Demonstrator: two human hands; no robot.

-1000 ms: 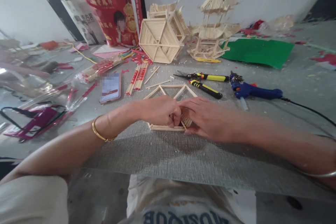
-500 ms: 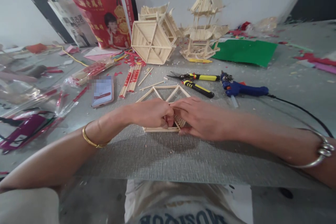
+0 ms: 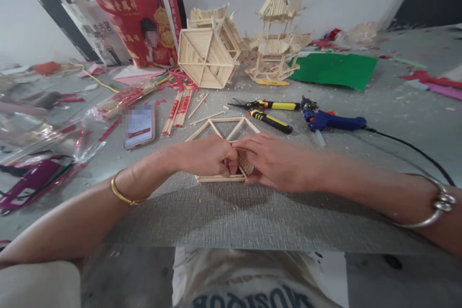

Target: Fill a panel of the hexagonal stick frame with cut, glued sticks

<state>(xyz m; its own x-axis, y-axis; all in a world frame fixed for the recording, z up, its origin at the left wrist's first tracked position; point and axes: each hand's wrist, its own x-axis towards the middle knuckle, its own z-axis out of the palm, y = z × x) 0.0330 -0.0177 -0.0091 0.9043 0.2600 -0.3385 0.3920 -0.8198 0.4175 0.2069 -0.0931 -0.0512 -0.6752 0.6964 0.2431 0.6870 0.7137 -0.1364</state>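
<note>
A six-sided frame of pale wooden sticks, with spokes meeting near its middle, lies flat on the table in front of me. My left hand is over its left and middle part, fingers curled together; whatever they pinch is hidden. My right hand spans the frame's right side, fingertips at the centre and thumb at the near right corner, gripping it. Between the hands, a section filled with close-set sticks partly shows. The fingertips of both hands almost meet.
Black-and-yellow cutters and a blue glue gun with a cord lie beyond my right hand. Bundled sticks and a phone lie at the left. Behind stand a hexagonal stick model, a stick tower and a red bag.
Both hands keep nearly the same pose on the stick frame. The whole view has shifted slightly, with things appearing a little further left.
</note>
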